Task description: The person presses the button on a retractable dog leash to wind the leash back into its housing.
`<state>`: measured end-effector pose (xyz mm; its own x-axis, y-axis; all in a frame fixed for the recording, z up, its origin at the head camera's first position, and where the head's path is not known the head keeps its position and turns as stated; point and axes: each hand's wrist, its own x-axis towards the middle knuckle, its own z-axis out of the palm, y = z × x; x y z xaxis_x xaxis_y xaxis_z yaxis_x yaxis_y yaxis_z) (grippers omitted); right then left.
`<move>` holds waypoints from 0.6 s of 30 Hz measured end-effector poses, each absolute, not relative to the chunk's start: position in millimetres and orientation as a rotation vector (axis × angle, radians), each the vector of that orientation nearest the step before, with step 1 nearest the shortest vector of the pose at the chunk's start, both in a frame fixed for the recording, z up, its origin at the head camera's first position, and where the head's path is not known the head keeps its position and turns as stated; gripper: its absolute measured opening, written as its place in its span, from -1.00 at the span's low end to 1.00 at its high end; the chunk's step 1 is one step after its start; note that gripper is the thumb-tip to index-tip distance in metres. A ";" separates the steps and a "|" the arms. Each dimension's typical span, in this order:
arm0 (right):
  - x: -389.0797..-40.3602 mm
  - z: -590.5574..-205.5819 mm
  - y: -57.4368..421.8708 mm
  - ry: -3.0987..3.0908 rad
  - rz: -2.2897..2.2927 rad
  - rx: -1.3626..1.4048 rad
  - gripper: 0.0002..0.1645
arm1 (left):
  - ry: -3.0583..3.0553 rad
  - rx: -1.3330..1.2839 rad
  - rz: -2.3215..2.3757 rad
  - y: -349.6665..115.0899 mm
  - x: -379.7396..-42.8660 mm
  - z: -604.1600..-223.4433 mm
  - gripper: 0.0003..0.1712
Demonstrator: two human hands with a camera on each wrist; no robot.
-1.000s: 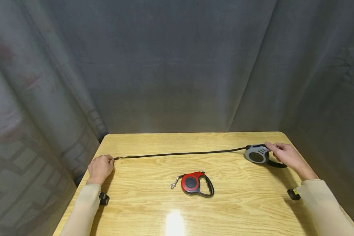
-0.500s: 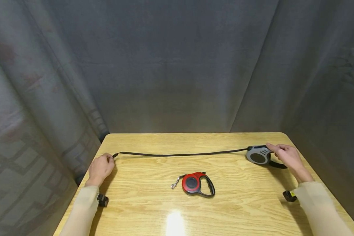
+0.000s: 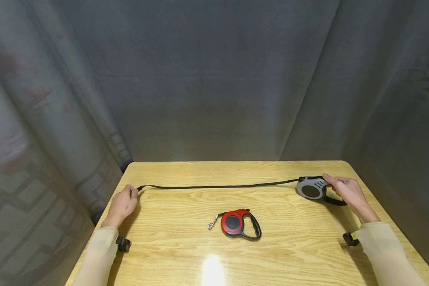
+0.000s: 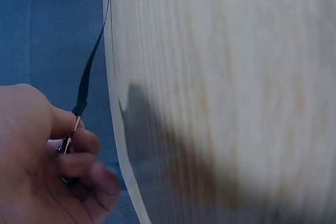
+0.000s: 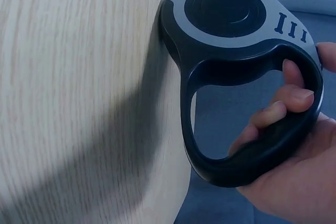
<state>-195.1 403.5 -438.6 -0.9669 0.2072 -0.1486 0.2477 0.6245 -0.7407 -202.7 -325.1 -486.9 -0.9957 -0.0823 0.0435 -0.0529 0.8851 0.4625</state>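
My right hand [image 3: 347, 191] grips the black loop handle of a grey and black retractable dog leash [image 3: 311, 188]; in the right wrist view its fingers [image 5: 291, 98] curl through the handle [image 5: 252, 156]. From the casing a black strap [image 3: 214, 186] runs leftward across the table, nearly straight with a slight sag. My left hand [image 3: 123, 204] pinches the strap's far end. In the left wrist view a small metal clip [image 4: 67, 144] shows between its thumb and fingers, partly hidden. Between the hands lies a red and black retractable leash [image 3: 232, 222], untouched.
The red leash's silver clip [image 3: 211, 225] points left on the wooden table [image 3: 289, 254]. Grey curtains [image 3: 207, 79] hang behind the table and along both sides. A camera is strapped to each wrist, under the sleeves.
The left hand has risen slightly and turned, and the strap near it now bends a little. The grey leash has shifted only slightly in the right hand. The red leash stays put.
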 end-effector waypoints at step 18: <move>-194.4 -441.3 404.9 2.794 -1.336 0.447 -0.29 | -2.952 0.007 -0.664 -330.5 -201.9 -490.2 -0.78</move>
